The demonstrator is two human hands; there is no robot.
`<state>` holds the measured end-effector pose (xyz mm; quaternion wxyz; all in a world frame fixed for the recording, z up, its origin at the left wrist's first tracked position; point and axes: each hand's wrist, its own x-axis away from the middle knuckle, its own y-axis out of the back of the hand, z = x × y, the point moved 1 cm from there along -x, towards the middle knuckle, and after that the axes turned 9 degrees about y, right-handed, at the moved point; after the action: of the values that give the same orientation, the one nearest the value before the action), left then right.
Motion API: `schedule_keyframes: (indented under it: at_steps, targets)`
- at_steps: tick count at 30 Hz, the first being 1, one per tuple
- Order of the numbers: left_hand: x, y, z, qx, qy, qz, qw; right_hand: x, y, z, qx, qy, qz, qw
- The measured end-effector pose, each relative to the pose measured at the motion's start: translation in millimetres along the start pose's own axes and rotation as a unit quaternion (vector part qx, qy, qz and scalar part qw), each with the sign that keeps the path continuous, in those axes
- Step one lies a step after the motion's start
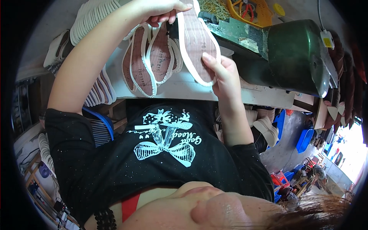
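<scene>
A brown insole [193,42] with a white wrapped rim is held up between both my hands, its broad end pointing toward my body. My left hand [166,11] grips the narrow far end, thumb laid on top and the other fingers curled below. At the broad end, my right hand [224,71] pinches the right edge, its thumb pressed on the brown face. Just left of it, several similar insoles [142,67] lie overlapping on the pale worktable [176,90]. A dark machine part behind the held insole is mostly hidden.
A green machine [245,38] with a large dark rounded housing [295,53] stands to the right. Beyond it sits a yellow basket [251,17] of tools. Rows of white-rimmed soles [92,19] fill the far left. Blue crates [304,140] stand on the floor at right.
</scene>
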<state>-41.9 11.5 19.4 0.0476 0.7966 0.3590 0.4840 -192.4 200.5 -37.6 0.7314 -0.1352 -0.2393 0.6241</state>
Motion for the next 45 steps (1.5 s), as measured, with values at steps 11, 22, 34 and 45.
schedule_keyframes:
  at_steps: [11,22,34,45]
  targets:
    - [25,34,130,0.215,-0.171,-0.283,0.919,1,-55,-24,0.135,0.072,0.073,0.986]
    - [66,-50,266,-0.292,0.081,-0.514,0.803,-9,-68,-41,0.526,0.123,0.132,0.831]
    - [128,-70,149,0.261,-0.339,-0.496,0.756,39,-111,-36,0.523,0.368,0.299,0.709]
    - [96,-73,137,0.597,-0.33,-0.194,0.705,40,-47,-34,0.267,0.113,0.301,0.909]
